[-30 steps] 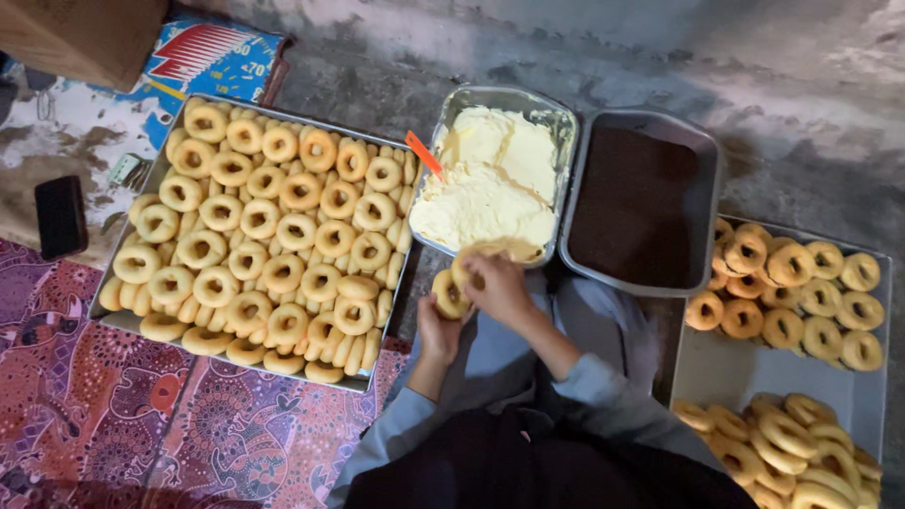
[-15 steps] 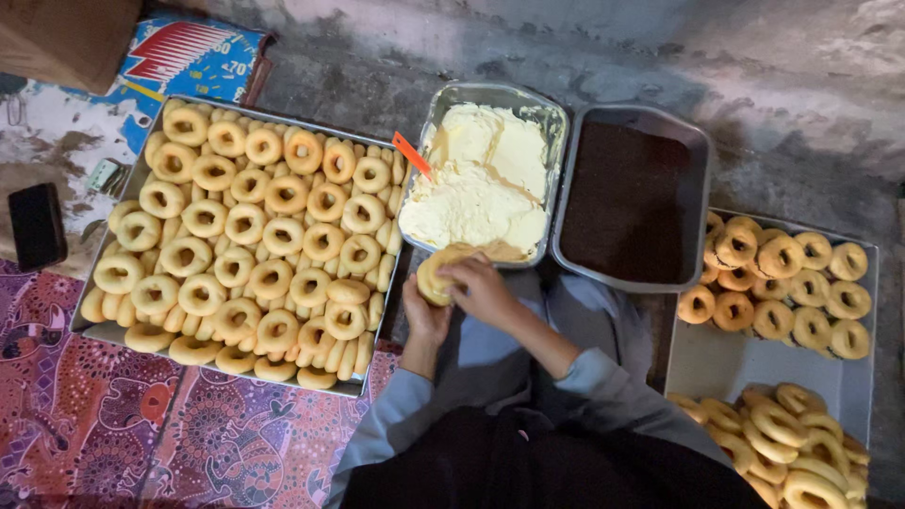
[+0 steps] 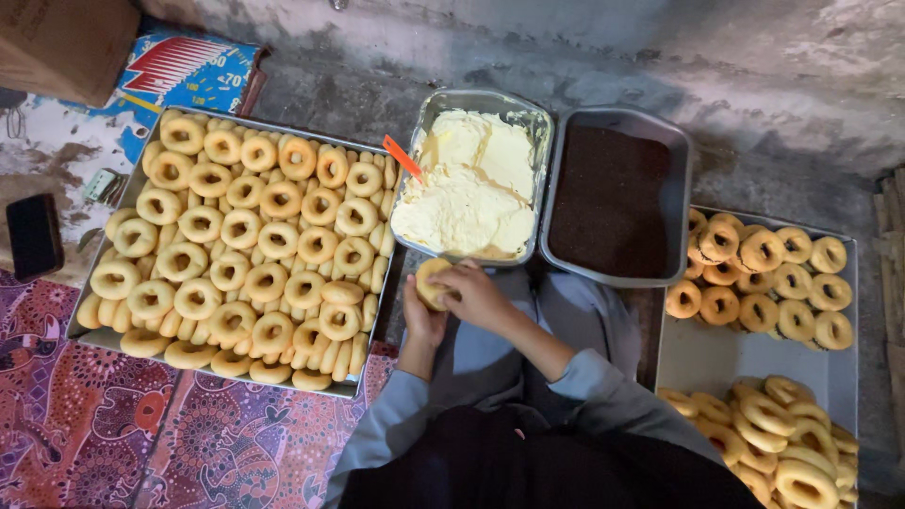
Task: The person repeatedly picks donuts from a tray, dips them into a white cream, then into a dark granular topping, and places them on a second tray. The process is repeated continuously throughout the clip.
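**Both hands closing on one ring pastry at the near edge of the cream tray**

The ring pastry (image 3: 432, 280) is sitting between the two hands, just below the near rim of the cream tray (image 3: 539, 127). The left hand (image 3: 421, 319) is cupping it from underneath, fingers curled up around its lower side. The right hand (image 3: 478, 294) is reaching in from the right with its fingers bent over the pastry's top edge, so both hands are gripping it. Those fingers are covering much of the pastry, and its hole is not showing. Whether any cream is on it is hard to make out.

An orange spatula (image 3: 403, 157) is lying against the cream tray's left rim, its blade buried in the pale cream. A dark-filled tray (image 3: 683, 155) is sitting right against the cream tray on the right.

The large tray of plain rings (image 3: 141, 174) is filling the left side, packed tight, its near row standing on edge. On the right, a metal tray (image 3: 726, 363) is holding two groups of rings with bare metal between them; the lower group is being cut off by the frame's bottom and right edges.

The person's lap and sleeves are hiding the floor below the hands. A dark phone (image 3: 34, 236) is lying far left, partly cut off. The only open room is the narrow strip between the trays, where the hands are working.
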